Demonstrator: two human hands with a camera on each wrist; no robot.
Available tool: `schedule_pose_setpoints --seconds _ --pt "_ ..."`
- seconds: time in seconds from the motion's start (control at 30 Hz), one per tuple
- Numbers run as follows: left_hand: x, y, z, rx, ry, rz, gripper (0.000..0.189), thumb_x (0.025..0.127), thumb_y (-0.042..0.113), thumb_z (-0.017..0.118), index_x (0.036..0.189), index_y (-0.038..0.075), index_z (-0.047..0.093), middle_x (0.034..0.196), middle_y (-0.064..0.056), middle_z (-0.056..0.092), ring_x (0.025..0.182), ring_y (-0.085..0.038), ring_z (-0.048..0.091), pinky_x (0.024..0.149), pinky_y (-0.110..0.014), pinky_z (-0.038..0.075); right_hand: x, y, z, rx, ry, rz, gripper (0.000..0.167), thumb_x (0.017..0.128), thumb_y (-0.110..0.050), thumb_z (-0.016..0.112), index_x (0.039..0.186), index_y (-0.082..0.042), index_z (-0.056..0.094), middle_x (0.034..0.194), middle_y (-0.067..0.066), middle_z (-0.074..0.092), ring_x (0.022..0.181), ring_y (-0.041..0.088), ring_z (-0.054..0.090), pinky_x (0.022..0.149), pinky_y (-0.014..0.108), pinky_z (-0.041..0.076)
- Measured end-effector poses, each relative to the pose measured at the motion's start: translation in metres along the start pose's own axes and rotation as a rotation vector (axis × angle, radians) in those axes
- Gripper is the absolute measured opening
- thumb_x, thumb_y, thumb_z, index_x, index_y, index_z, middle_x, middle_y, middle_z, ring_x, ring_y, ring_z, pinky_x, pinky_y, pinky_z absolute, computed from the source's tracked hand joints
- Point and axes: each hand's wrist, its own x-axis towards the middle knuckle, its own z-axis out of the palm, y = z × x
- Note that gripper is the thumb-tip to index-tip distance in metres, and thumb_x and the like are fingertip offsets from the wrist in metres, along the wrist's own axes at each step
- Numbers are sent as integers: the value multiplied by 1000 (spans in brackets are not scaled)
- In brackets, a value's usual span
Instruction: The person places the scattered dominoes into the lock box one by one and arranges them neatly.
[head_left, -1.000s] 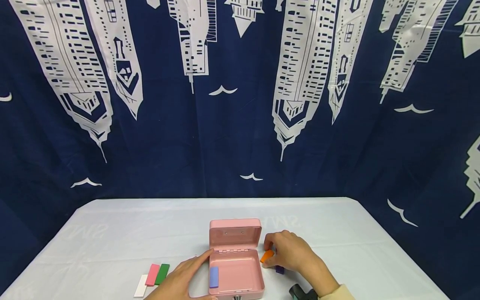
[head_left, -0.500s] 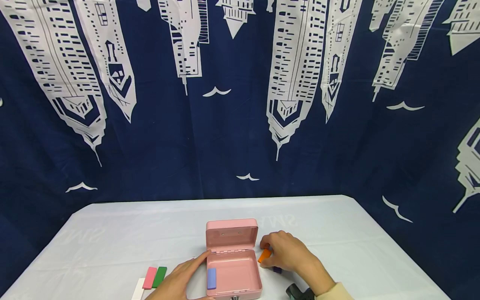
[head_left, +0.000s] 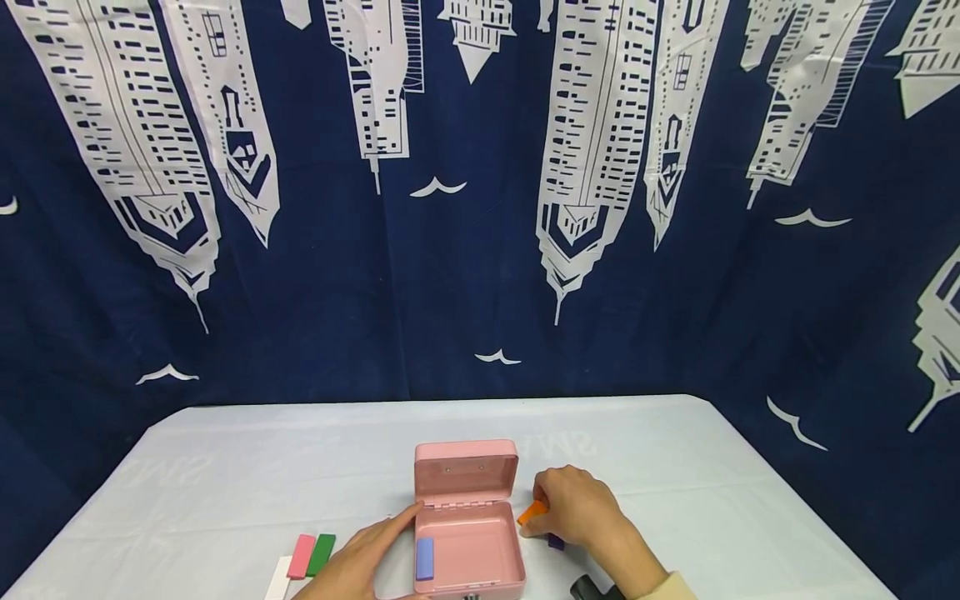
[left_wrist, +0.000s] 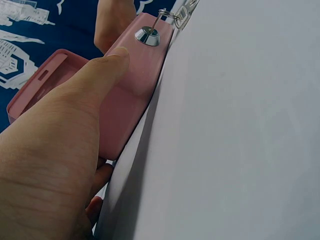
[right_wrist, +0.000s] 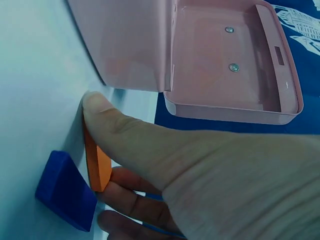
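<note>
Orange block (head_left: 533, 512) is just R of the pink box (head_left: 480, 542), pinched in R hand (head_left: 576, 506) btw thumb & fingers; can't tell if it touches the white table (head_left: 675, 467). Dark blue block (right_wrist: 66, 192) lies on the table just beside it, under the R hand's fingers in the head view, partly hidden there. L hand (head_left: 363, 557) grips the box's L side, thumb on the front face near the lock (left_wrist: 147, 36), w/ key (left_wrist: 186, 15) in it. Lid (head_left: 465, 477) is up, hinged at the far side. Inside the box: one light blue block (head_left: 424, 558), along the L wall. Left of L hand, side by side: green block (head_left: 321, 555), pink block (head_left: 302, 556), white block (head_left: 277, 578), the last cut off by the frame edge. Black item (head_left: 592, 588) near R forearm, only partly in view. Behind: navy cloth w/ white bldg prints (head_left: 450, 275).
</note>
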Motion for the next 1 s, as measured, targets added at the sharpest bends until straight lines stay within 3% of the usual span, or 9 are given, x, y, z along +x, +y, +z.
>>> schedule_pose_setpoints --seconds 0.13,0.37,0.57,1.0 --pt "0 -1 1 16 7 7 97 69 64 64 145 31 15 140 -2 41 118 -28 47 84 -46 46 0 0 1 8 -2 -39 36 58 -38 83 78 -16 63 64 -10 51 58 11 44 49 27 34" --pt "1 -1 1 -34 -34 -26 101 65 66 66 145 33 12 143 -2 38 120 -30 45 86 -50 45 -1 0 0 -10 23 -97 38 59 -38 81 84 -18 59 65 -11 51 55 10 43 47 26 33" --pt "1 0 0 -48 -31 -11 105 63 62 70 146 31 13 142 -6 39 119 -32 45 83 -50 45 1 2 0 -28 36 -161 32 64 -36 76 88 -17 69 71 -12 59 56 8 45 47 26 35" --pt "1 -2 0 -30 -34 -4 105 64 64 69 146 32 12 142 -3 38 120 -29 45 85 -49 45 -1 7 -14 -7 48 -154 28 65 -46 69 79 -22 65 61 -18 51 54 4 43 46 24 33"
